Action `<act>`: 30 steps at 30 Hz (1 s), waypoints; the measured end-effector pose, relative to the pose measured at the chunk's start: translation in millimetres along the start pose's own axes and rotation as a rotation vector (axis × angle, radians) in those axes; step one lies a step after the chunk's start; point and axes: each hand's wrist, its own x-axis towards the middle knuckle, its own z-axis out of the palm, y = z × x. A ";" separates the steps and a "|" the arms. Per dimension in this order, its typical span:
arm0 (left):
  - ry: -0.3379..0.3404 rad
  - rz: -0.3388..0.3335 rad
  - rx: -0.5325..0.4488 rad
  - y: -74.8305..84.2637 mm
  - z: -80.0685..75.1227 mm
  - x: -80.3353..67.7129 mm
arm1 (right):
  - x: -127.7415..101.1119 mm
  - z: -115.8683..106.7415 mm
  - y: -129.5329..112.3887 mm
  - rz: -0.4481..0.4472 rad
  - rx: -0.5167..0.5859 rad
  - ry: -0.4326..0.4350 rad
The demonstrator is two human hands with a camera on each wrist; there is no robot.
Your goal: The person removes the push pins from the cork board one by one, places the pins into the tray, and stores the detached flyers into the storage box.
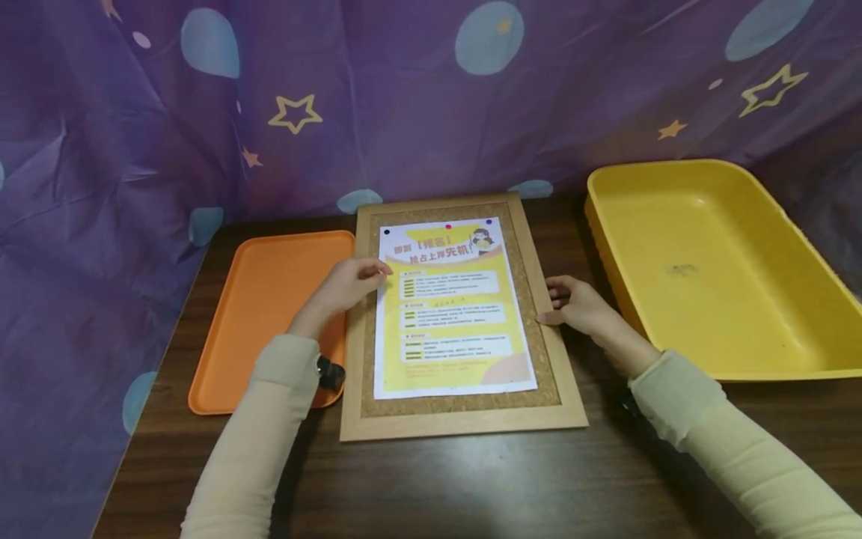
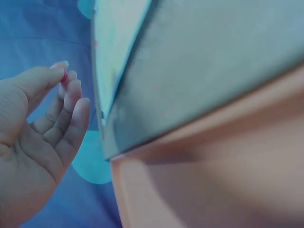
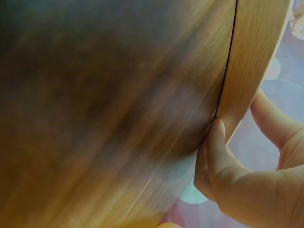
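At twelve o'clock, paper is pinned to the corkboard. A pink thing, likely a pin, is pinched by the left hand at nine; the frame, gripped by the right hand at three, is best held still.

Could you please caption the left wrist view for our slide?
A left hand pinches a small pink pin beside a poster on a framed corkboard.

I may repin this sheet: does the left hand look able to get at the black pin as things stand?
Probably yes: in the head view nothing shows between the left hand and the nearby black pin, though that hand pinches a small pink object.
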 end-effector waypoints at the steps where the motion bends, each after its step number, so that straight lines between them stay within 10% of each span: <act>1: 0.009 -0.004 -0.009 2.2 -1.2 -1.4 | -0.1 0.0 0.0 0.000 0.001 -0.001; 30: 0.227 -0.114 0.025 -37.5 -26.2 -23.5 | 0.7 0.8 1.2 0.003 0.006 -0.002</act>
